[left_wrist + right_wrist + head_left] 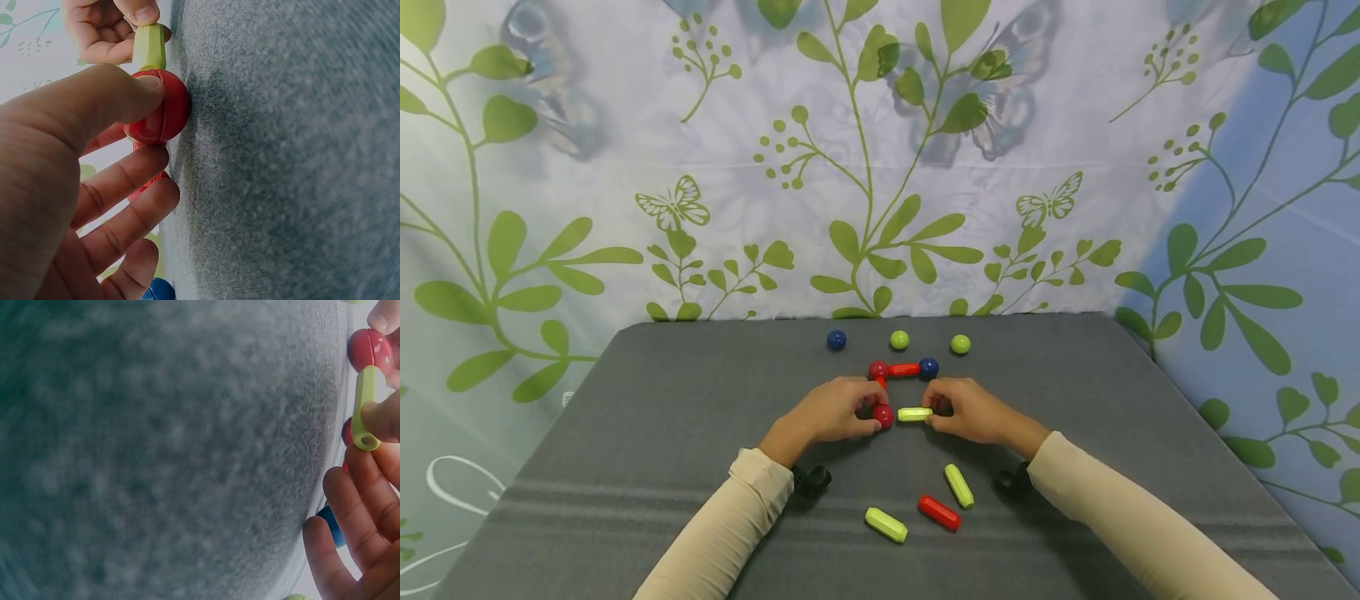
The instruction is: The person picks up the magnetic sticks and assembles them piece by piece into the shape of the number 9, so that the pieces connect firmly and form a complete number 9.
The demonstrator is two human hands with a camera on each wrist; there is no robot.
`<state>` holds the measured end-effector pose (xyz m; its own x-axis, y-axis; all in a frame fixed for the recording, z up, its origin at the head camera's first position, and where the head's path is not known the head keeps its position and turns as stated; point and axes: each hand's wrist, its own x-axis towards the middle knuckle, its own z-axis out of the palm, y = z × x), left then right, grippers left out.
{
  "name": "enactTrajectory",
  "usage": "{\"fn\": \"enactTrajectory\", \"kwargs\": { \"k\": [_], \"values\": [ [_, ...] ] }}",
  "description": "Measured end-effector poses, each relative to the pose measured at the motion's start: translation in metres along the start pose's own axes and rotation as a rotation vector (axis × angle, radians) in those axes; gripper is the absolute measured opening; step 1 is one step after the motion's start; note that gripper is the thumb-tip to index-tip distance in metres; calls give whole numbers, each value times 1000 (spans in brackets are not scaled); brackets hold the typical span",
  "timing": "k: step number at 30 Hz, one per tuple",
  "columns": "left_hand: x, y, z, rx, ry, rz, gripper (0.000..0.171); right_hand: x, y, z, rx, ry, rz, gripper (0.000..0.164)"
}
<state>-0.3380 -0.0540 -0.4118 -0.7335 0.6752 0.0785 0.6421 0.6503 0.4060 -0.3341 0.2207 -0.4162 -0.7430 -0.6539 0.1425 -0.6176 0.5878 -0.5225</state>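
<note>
My left hand (841,408) pinches a red ball (164,106) between thumb and fingers, low over the grey cloth. A red rod (881,384) runs from this ball to a farther red ball (878,369). From there a second red rod (903,369) reaches a dark blue ball (928,368). My right hand (972,410) pinches a yellow-green rod (365,394) near one end, a hole showing in that end. The rod's other end points at the nearer red ball; whether they touch, I cannot tell.
Behind the joined pieces sit a loose blue ball (837,339) and two green balls (898,339). Nearer me lie a red rod (939,512) and two yellow-green rods (887,525). A leaf-patterned curtain (880,167) hangs behind the grey table (662,417).
</note>
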Motion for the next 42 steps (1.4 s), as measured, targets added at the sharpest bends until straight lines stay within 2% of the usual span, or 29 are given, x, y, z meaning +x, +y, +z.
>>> {"fn": "enactTrajectory", "kwargs": {
  "k": [42],
  "values": [
    [1, 2, 1, -33, -4, 17, 23, 1, -3, 3, 18, -13, 16, 15]
  ]
}}
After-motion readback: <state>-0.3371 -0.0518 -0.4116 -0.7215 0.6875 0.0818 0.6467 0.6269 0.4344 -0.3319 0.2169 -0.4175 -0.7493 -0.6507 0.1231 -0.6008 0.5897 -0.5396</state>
